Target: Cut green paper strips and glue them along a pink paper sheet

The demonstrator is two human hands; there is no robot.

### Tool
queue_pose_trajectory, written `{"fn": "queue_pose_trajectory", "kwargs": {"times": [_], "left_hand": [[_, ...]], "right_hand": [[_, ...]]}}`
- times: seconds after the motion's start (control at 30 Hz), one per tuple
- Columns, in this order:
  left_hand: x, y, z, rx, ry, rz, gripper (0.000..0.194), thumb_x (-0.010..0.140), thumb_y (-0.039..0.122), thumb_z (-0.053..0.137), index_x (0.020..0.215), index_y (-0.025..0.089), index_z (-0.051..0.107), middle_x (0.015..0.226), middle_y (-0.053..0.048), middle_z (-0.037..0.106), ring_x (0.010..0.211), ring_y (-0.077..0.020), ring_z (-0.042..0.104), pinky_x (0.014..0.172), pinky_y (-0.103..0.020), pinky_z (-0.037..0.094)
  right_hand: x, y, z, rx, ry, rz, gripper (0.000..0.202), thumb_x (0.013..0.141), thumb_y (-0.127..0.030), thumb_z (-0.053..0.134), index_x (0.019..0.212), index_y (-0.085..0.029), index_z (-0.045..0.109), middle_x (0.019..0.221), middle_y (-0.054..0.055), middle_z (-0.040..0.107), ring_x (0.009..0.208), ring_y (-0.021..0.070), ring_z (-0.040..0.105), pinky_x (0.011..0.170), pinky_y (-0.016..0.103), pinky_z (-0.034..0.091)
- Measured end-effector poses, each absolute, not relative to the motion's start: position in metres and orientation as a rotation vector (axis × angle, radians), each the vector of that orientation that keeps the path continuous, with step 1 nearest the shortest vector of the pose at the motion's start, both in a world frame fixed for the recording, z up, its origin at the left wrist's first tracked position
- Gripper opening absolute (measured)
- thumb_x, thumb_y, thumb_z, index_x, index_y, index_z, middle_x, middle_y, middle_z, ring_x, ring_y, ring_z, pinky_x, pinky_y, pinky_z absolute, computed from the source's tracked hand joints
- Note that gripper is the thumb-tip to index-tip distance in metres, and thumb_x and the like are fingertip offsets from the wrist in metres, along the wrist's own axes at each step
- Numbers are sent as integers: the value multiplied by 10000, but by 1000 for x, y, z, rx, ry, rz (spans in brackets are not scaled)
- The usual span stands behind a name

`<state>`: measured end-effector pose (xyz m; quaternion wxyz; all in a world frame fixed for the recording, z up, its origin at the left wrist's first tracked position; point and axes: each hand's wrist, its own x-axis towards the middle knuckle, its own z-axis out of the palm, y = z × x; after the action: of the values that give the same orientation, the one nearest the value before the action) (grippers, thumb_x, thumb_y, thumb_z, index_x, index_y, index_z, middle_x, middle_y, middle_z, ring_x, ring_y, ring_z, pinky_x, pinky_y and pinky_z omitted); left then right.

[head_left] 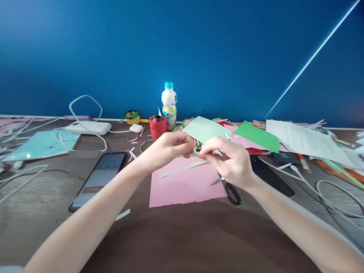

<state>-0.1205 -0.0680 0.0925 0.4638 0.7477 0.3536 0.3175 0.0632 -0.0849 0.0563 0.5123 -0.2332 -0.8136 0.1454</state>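
Note:
Above a pink sheet of paper, my left hand and my right hand meet with thumbs and fingertips pinched. Between them shows a tiny bit of a pale paper strip, mostly hidden by the fingers. A longer pale green strip lies across the pink sheet under my hands. Scissors with black handles rest at the sheet's right edge, below my right hand, their blades partly on the paper. Behind my hands lie a pale green sheet and a red and green pleated paper piece, partly covered.
A lit phone lies left of the pink sheet, and a dark phone lies right. At the back stand a bottle and a red roll. White cables, papers and a power bank crowd both sides.

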Motion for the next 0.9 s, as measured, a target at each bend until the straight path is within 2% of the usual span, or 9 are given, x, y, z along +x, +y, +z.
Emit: {"fn": "queue_pose_trajectory", "kwargs": {"times": [0.57,0.9], "left_hand": [[-120,-67,93,1695,1001,854,130,757,248,534,689,149,584,698,-12,597,678,-116,552,663,-243,428],[-122,-62,92,1597,1148,996,130,751,193,522,629,151,531,605,16,549,545,-78,472,593,-215,400]], "right_hand": [[61,-90,59,-553,-1978,285,128,822,-93,540,802,-206,599,721,20,627,670,136,592,592,284,483],[59,-88,57,-554,-1981,242,89,814,-108,565,788,-192,579,691,15,604,640,120,569,546,259,463]]}}
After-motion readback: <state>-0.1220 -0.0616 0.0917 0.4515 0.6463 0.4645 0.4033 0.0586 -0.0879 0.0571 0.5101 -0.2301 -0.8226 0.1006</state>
